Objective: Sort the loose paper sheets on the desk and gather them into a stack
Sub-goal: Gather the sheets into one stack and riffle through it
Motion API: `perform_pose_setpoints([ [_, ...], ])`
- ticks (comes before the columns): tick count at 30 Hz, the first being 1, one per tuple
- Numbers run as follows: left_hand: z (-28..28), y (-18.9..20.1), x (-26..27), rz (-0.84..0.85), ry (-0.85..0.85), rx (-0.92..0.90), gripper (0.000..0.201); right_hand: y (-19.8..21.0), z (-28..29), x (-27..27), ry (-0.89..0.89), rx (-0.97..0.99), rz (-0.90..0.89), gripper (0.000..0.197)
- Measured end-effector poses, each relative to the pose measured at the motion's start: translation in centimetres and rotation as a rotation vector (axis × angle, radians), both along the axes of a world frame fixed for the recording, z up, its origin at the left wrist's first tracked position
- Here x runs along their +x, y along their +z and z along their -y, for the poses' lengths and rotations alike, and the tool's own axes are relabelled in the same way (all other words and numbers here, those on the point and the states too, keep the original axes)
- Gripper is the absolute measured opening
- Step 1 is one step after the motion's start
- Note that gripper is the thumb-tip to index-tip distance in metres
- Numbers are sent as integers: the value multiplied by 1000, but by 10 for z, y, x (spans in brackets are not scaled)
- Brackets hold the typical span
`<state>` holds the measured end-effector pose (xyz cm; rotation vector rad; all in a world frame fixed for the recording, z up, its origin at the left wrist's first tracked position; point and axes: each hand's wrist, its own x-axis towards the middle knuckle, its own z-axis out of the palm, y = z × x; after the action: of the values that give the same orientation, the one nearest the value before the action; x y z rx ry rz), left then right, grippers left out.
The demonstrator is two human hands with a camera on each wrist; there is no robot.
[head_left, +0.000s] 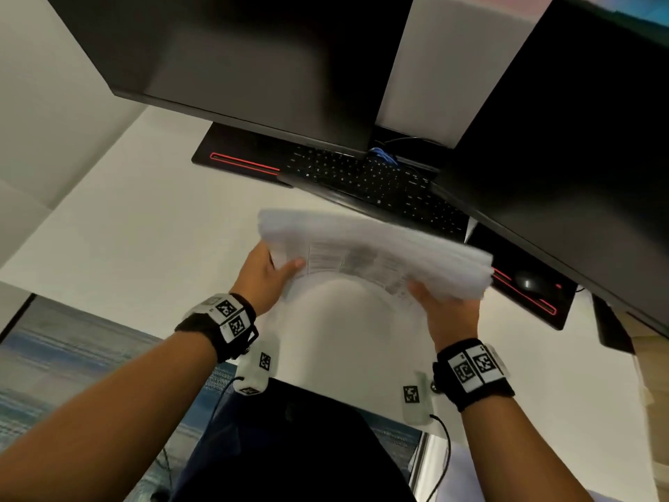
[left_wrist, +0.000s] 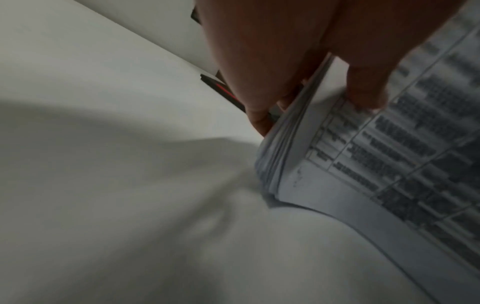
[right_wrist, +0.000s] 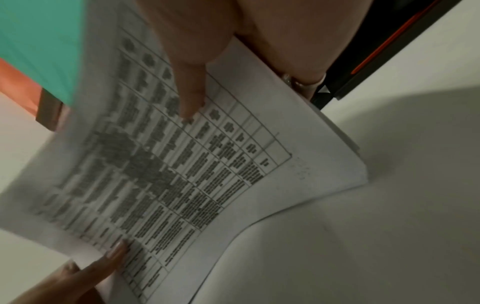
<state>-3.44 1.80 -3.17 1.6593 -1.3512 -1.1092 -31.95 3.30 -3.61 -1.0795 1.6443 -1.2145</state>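
Paper stack (printed tables) is clamped by left hand and right hand.

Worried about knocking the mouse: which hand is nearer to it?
Right. The right hand grips the paper stack just left of the mouse; the left hand holds the stack's far end.

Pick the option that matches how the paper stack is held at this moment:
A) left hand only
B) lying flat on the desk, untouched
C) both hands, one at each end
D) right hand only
C: the left hand and the right hand each grip an end of the paper stack, thumbs on the printed top sheet.
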Motion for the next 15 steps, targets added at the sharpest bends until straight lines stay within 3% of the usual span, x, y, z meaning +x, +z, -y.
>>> perform_pose_setpoints([
  [4,-3,-8,-1,74,55,-42,29,3,0,1,31,-11,-12,40],
  [8,-7,-12,-3,82,85,-70,11,7,-7,1,1,-43,-32,37],
  [10,-11,-11,-3,98,77,-71,26,9,-12,4,-15,-57,-33,34],
  [13,-11,16,-8,-53,116,-196,48,22,-12,8,-134,-84,107,46],
  [15,-8,38,-14,-128,141,-297,44,38,-10,12,-191,-169,215,47],
])
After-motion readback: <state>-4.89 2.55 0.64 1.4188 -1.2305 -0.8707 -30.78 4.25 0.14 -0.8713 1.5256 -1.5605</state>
